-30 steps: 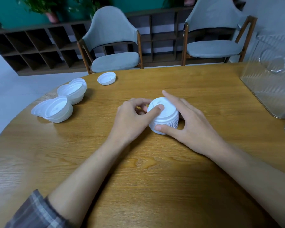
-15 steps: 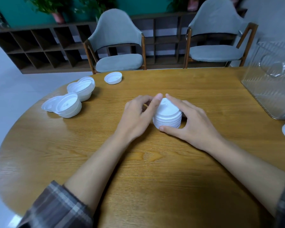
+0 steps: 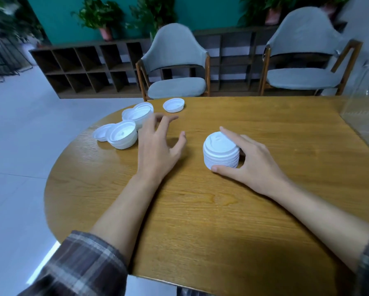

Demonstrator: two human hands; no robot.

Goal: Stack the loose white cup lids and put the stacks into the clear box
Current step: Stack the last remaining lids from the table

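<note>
Right hand (image 3: 256, 163) grips a stack of white plastic cup lids (image 3: 220, 149).
Left hand (image 3: 158, 146), fingers spread wide, hovers toward the oval wooden tabletop's (image 3: 200, 221) far-left edge.

White lids (image 3: 220, 151); yellow-brown wood-grain table (image 3: 200, 210); grey-brown plaid sleeve (image 3: 83, 268); grey chairs (image 3: 175, 60); teal wall (image 3: 211, 11); dark brown shelf (image 3: 83, 67); green plants (image 3: 98, 13).

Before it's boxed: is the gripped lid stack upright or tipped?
Upright: the lid stack sits flat on the table, rims level, the right hand holding it.

clear box (image 3: 367, 112): cut by right edge | right hand (image 3: 257, 165) fingers: partly behind lid stack (image 3: 220, 153)
</note>
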